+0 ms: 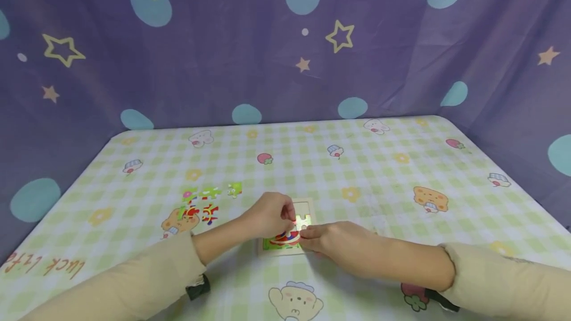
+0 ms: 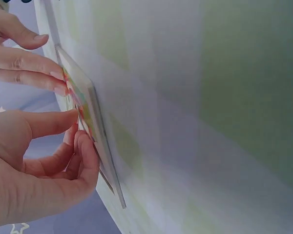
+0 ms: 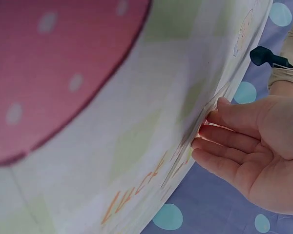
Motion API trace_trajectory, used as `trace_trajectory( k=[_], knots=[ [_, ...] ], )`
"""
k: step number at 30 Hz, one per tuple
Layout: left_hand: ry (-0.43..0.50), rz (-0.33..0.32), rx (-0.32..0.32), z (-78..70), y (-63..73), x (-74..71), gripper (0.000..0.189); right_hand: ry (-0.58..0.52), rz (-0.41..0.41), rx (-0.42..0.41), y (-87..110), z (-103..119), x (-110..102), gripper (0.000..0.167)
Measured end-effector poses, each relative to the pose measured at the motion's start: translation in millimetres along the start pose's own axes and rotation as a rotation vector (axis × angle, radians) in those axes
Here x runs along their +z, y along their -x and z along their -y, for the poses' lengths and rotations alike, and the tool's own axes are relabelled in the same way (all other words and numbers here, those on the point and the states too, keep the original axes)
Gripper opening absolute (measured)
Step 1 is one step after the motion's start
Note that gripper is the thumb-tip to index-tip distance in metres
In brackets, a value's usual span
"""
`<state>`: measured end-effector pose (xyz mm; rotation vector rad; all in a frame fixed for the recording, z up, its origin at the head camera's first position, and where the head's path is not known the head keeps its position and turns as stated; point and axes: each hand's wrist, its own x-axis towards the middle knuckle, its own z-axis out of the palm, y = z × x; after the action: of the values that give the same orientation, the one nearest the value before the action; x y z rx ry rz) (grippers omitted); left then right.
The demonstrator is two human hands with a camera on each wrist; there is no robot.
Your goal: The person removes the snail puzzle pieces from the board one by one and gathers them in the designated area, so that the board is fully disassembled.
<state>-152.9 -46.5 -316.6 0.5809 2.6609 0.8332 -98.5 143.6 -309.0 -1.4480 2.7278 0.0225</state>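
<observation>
A small jigsaw puzzle in a pale wooden frame (image 1: 312,209) lies at the middle of the near table. Green, red and blue joined pieces (image 1: 281,242) fill its near part, while pale backing shows at the far end. My left hand (image 1: 269,213) reaches over the frame from the left, its curled fingers and thumb pinching a puzzle piece (image 2: 82,125) mostly hidden by the fingertips. From the right, my right hand (image 1: 345,245) rests its extended fingertips on the puzzle's right side; the left wrist view shows those fingers (image 2: 34,78) nearly straight against the pieces.
Several loose puzzle pieces (image 1: 210,213) lie left of the frame, in green, red and yellow. A checked cloth with printed cartoons (image 1: 296,301) covers the table (image 1: 379,172). Behind its far edge hangs a purple curtain (image 1: 250,63) with stars and dots.
</observation>
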Motion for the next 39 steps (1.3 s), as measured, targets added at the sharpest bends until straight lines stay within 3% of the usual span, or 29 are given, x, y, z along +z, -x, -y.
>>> trace_trajectory(
  k=[11,20,24,31,39],
  knots=[
    [0.183,-0.002,-0.132,-0.1,1.0,-3.1,0.013,-0.071,-0.025,0.009,-0.3,1,0,0.035],
    [0.228,0.007,-0.186,-2.1,0.3,-5.6,0.009,-0.058,-0.020,0.009,-0.1,1,0,0.035],
    [0.240,0.005,-0.176,-1.2,-0.8,-8.4,0.007,-0.070,-0.030,0.017,-0.1,2,1,0.036],
    [0.125,-0.117,-0.076,2.6,-5.1,-28.9,0.005,-0.087,-0.058,0.018,-0.7,0,3,0.036],
    [0.096,-0.130,-0.089,14.6,2.7,-50.7,0.007,-0.095,-0.030,0.035,-1.3,1,3,0.038]
  ],
)
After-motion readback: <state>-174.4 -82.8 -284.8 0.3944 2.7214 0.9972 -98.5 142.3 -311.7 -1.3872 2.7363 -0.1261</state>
